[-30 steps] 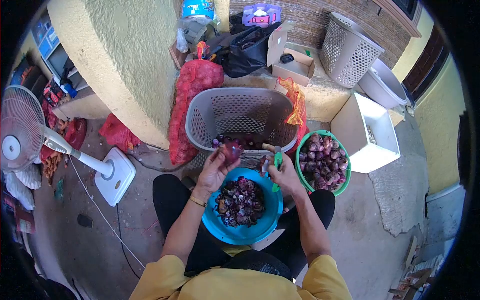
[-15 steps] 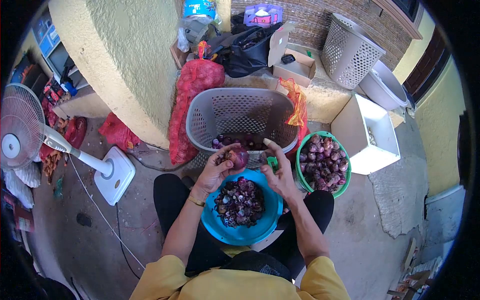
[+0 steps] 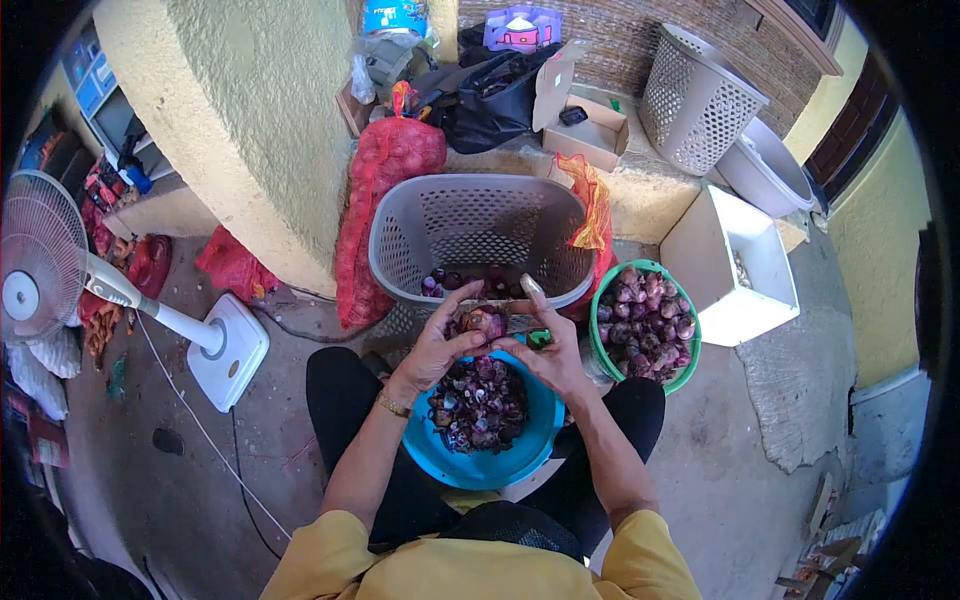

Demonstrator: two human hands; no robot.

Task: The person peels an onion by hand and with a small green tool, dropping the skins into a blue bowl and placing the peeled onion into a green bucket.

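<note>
A red onion (image 3: 482, 322) is held in my left hand (image 3: 434, 343), above the far rim of the blue basin (image 3: 425, 462). My right hand (image 3: 554, 352) is at the onion's right side, thumb towards it and index finger raised with a pale covering on its tip. Something green, partly hidden, shows in my right hand. Onion skins and trimmings (image 3: 480, 404) lie in the basin. Just beyond my hands, the grey perforated basket (image 3: 480, 215) holds several onions at its bottom.
A green-rimmed container (image 3: 697, 352) full of onions stands at right, beside a white box (image 3: 690, 245). Red mesh sacks (image 3: 362, 250) lean by the pillar (image 3: 230, 120). A white fan (image 3: 190, 325) is at left; another basket (image 3: 690, 105) stands at back right.
My right hand has moved left to the onion, closing the gap between my hands. The onion has been turned and sits slightly lower.
</note>
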